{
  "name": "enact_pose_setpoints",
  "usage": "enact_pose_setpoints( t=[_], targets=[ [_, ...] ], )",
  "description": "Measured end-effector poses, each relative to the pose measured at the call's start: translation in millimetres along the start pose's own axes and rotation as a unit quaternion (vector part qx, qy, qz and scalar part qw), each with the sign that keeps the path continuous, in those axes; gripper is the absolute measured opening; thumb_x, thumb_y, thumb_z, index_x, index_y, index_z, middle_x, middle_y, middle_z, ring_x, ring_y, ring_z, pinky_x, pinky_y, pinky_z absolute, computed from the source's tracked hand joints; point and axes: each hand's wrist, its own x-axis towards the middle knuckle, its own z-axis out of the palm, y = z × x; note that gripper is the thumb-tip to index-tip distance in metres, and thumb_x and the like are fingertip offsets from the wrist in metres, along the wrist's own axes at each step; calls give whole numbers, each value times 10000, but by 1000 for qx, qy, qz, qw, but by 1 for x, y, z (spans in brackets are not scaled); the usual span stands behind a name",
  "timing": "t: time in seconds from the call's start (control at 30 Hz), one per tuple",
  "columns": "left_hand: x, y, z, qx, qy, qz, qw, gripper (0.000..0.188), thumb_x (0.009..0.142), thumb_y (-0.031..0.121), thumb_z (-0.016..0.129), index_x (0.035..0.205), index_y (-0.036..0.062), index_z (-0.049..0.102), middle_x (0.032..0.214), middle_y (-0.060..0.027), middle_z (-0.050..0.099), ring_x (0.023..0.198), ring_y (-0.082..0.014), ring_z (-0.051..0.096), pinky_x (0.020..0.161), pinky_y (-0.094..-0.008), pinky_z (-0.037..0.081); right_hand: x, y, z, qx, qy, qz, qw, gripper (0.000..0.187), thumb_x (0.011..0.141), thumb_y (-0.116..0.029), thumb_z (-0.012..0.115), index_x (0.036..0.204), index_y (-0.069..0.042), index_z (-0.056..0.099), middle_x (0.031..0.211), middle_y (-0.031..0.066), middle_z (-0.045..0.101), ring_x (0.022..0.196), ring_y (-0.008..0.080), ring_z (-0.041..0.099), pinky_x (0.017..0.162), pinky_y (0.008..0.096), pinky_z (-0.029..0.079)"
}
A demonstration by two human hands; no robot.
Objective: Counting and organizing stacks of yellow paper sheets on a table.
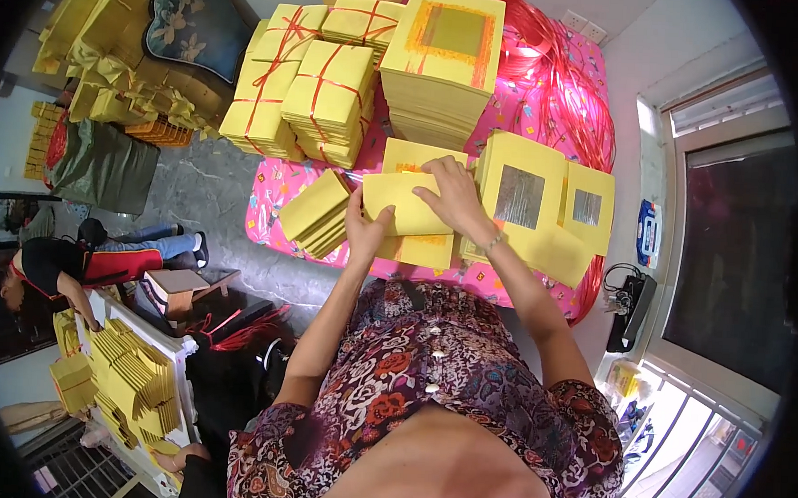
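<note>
In front of me lies a folded piece of yellow paper (399,202), on top of yellow sheets with an orange-printed patch (416,154). My left hand (367,232) grips its left edge, thumb on the upper face and fingers along the side. Across its upper right part rests my right hand (457,198), fingers spread and thumb apart, pressing on the paper. To the left is a small fanned pile of folded yellow paper (316,212). Close by my right hand stands a stack of yellow paper with a silver square (519,194).
Yellow bundles tied with red ribbon (312,94) and a tall yellow paper stack (437,82) fill the back of the pink-covered table (272,190). Loose red ribbon (570,96) hangs at the right. At lower left, other people work by a white table with yellow stacks (135,375).
</note>
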Motion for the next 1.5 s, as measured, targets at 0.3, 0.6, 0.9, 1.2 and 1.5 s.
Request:
enact_pose_setpoints(
  t=[0.3, 0.6, 0.9, 1.2, 1.5],
  targets=[
    [11, 47, -32, -407, -111, -327, 846, 405, 846, -15, 634, 1237, 4, 531, 1162, -106, 622, 1039, -214, 623, 915, -357, 521, -70, -51, -12, 164, 223, 95, 956, 514, 790, -115, 729, 1199, -1, 438, 1155, 139, 457, 1100, 258, 480, 907, 376, 427],
    [-8, 77, -12, -449, -129, -308, 829, 525, 846, 19, 648, 1329, 53, 445, 1278, -80, 554, 1170, -221, 552, 1009, -395, 462, -54, -56, 0, 604, 106, 186, 768, 457, 834, -98, 715, 1207, 38, 490, 1170, 115, 591, 1048, 172, 587, 868, 304, 495],
    [3, 70, -26, -47, -128, -14, 991, 752, 750, 74, 756, 1391, 42, 364, 1363, -147, 451, 1220, -200, 482, 974, -327, 430, -57, -39, -22, 410, 84, 92, 903, 413, 831, -88, 687, 1193, 28, 526, 1098, 106, 638, 1023, 185, 611, 880, 316, 490],
    [11, 31, -11, -130, -249, 38, 959, 410, 823, 25, 672, 1216, 3, 554, 1150, -89, 618, 1100, -169, 552, 960, -321, 420, -46, -30, -24, 306, -13, 44, 951, 393, 826, -117, 674, 1170, -31, 503, 1047, 136, 633, 1000, 262, 632, 864, 344, 484],
    [2, 27, -7, -143, -247, -7, 958, 342, 850, 23, 647, 1179, 5, 554, 1100, -68, 624, 1018, -135, 576, 895, -289, 459, -49, -17, -5, 357, -9, 49, 933, 371, 824, -120, 673, 1149, -19, 525, 1045, 124, 642, 996, 193, 622, 869, 325, 480]
  ],
)
